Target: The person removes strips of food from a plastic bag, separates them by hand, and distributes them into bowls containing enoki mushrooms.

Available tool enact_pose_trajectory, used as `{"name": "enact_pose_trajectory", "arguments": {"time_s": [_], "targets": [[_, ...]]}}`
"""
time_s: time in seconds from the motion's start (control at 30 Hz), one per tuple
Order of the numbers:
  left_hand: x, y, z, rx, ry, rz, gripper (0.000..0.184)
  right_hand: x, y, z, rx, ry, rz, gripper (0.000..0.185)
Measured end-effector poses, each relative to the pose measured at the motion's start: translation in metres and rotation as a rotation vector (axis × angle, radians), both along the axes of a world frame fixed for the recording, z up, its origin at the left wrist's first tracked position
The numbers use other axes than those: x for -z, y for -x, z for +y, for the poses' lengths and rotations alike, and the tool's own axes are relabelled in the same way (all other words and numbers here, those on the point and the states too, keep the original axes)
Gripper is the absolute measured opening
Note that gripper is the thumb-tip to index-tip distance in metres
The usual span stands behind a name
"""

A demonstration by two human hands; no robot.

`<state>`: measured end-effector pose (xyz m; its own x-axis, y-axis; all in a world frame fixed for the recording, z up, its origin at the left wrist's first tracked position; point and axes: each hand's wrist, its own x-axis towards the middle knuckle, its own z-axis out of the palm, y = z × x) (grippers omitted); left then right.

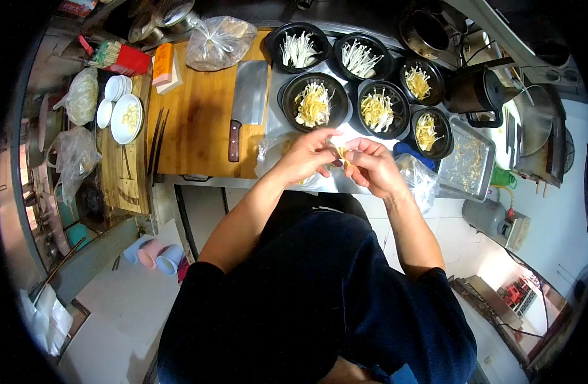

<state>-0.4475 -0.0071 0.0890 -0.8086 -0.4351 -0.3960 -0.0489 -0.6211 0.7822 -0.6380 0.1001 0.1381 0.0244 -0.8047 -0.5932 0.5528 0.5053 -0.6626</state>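
Both of my hands meet over the counter's front edge, below the black bowls. My left hand (305, 157) and my right hand (372, 168) pinch a small yellowish strip (342, 152) between their fingertips. Just above them stands a black bowl (284, 115) with white enoki mushrooms and yellow shreds (314, 105). Another bowl (401, 96) beside it holds a similar mix. Under my left hand lies a clear plastic bag (268, 153), its contents partly hidden. A second clear bag (417, 182) is by my right wrist.
A cleaver (249, 96) lies on the wooden board (198, 115), with a tied bag (221, 43) behind it. Two back bowls hold white enoki. At the right are smaller bowls, a metal tray (463, 160) and a dark pot (476, 89). Chopsticks (158, 141) lie at the left.
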Motion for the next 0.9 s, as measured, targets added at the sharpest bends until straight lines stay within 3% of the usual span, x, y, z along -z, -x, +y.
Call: {"name": "enact_pose_trajectory", "arguments": {"time_s": [0.07, 0.1, 0.27, 0.53, 0.9], "targets": [[0.002, 0.009, -0.008, 0.104, 0.146, -0.151, 0.031, -0.015, 0.007, -0.003, -0.023, 0.007, 0.032, 0.024], [-0.005, 0.012, -0.009, -0.003, 0.144, -0.173, 0.021, -0.025, 0.009, -0.004, -0.016, 0.008, 0.124, 0.026], [-0.017, -0.004, -0.035, -0.131, 0.222, -0.251, 0.024, -0.039, 0.03, 0.0, -0.051, 0.023, 0.398, 0.035], [-0.057, -0.005, -0.075, -0.07, 0.263, -0.381, 0.034, -0.078, 0.068, -0.019, 0.0, 0.164, 0.73, 0.025], [-0.062, -0.005, -0.102, 0.097, 0.944, -0.65, 0.039, -0.173, 0.137, -0.078, 0.171, 0.552, 0.76, 0.027]]}}
